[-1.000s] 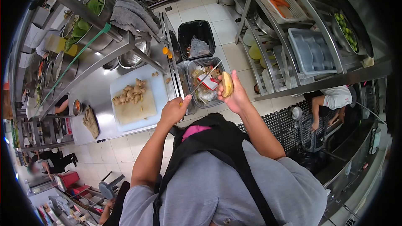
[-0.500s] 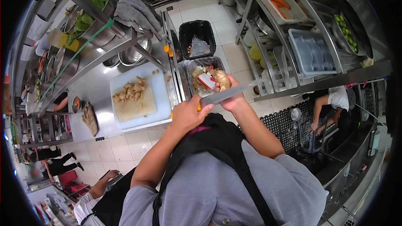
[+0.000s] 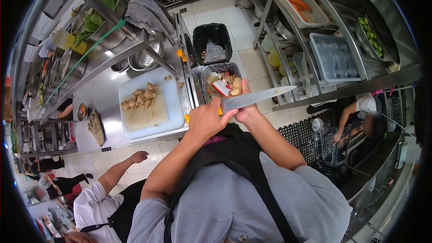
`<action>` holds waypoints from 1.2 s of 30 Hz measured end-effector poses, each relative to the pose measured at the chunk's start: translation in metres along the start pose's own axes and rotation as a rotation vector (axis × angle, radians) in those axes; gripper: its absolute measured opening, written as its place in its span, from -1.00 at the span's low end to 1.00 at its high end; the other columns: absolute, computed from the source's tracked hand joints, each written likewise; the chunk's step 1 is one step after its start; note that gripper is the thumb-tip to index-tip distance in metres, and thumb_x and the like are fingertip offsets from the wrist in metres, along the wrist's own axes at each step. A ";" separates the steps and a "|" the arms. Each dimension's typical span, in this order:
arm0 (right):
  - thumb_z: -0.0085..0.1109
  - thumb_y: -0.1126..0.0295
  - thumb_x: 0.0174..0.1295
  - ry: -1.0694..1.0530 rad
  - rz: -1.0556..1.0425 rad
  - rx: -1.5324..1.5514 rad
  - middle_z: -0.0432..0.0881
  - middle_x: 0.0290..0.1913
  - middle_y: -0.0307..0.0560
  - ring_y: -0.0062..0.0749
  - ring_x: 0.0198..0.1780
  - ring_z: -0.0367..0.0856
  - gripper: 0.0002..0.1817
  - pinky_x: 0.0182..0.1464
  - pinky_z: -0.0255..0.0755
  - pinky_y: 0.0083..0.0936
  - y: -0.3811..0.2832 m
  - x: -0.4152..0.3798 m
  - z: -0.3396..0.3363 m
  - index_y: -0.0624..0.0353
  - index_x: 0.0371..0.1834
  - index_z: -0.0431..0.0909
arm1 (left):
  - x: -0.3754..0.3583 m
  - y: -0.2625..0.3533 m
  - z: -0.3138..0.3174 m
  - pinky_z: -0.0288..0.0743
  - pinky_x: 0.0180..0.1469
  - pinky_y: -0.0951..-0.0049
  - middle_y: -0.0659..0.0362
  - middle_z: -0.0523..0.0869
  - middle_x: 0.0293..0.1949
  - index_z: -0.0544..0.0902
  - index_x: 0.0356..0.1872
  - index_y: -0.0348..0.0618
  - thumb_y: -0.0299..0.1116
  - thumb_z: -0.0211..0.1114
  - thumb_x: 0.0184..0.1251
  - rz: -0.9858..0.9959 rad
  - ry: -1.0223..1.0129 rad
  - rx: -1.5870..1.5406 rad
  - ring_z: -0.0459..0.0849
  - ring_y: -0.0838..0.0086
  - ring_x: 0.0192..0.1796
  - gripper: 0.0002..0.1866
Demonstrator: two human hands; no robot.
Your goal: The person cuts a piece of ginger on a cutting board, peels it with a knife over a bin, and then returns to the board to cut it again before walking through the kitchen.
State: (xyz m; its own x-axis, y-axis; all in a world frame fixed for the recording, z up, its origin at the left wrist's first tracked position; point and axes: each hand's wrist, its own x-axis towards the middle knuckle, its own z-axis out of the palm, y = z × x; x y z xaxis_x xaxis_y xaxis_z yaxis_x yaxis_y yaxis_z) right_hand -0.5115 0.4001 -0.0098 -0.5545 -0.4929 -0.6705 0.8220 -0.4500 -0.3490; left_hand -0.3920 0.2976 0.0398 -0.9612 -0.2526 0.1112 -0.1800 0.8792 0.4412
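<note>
My left hand is closed round the yellow handle of a large knife, whose blade points right across my other palm. My right hand holds a piece of ginger behind the blade, over a bin of scraps. The blade hides part of the ginger and of that hand's fingers. On the counter at the left, a pile of ginger lies on a cutting board.
A black-lined bin stands beyond the scrap bin. A cloth and metal bowls are on the counter. Shelves rise at the right. One co-worker is close at lower left, another at the right.
The knife blade has turned and slid right, now covering more of my right hand. The ginger has shifted slightly left. The lower-left co-worker has moved nearer, arm stretched out.
</note>
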 end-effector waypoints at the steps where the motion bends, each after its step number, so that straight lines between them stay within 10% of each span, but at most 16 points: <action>1: -0.17 -0.29 0.59 0.035 -0.008 0.000 0.50 -0.41 -0.24 -0.44 -0.43 0.48 -0.39 -0.33 0.49 -0.47 0.000 -0.012 0.011 0.07 -0.14 0.51 | 0.001 -0.001 0.001 0.53 -0.48 -0.04 -0.06 0.69 -0.60 0.52 -0.25 -0.19 0.36 0.31 0.33 0.016 0.023 -0.001 0.73 -0.09 -0.50 -0.32; 21: -0.08 -0.18 0.61 -0.150 -0.131 -0.144 0.65 -0.25 -0.16 -0.42 -0.35 0.64 -0.48 -0.26 0.56 -0.43 -0.017 -0.002 0.004 0.10 0.05 0.53 | 0.015 -0.005 -0.030 0.52 -0.38 -0.08 -0.09 0.64 -0.61 0.55 -0.30 -0.16 0.34 0.21 0.42 -0.060 -0.075 -0.027 0.71 -0.15 -0.44 -0.36; 30: 0.13 0.36 0.39 -0.352 -0.084 -0.265 0.61 0.18 -0.16 -0.48 -0.20 0.55 -0.51 -0.16 0.45 -0.51 -0.020 0.008 -0.012 0.02 0.40 0.42 | 0.023 -0.038 -0.034 0.51 -0.23 -0.03 -0.17 0.66 -0.46 0.61 -0.31 -0.25 0.17 0.13 0.58 -0.256 -0.028 -0.453 0.68 -0.19 -0.32 -0.42; 36: 0.19 0.43 0.34 -0.392 -0.261 -0.480 0.61 0.09 -0.16 -0.57 -0.20 0.52 -0.49 -0.16 0.43 -0.60 -0.035 0.004 -0.015 0.10 0.37 0.41 | 0.016 -0.040 -0.046 0.54 -0.16 -0.12 -0.21 0.71 -0.39 0.65 -0.21 -0.22 0.29 0.09 0.55 -0.307 -0.140 -0.400 0.73 -0.23 -0.23 -0.36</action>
State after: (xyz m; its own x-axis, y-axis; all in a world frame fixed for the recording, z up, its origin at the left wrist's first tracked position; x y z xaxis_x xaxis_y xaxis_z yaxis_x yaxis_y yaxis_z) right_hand -0.5403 0.4255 -0.0101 -0.6748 -0.6873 -0.2689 0.5706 -0.2548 -0.7807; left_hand -0.3911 0.2397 0.0645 -0.9003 -0.3941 -0.1849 -0.3904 0.5432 0.7433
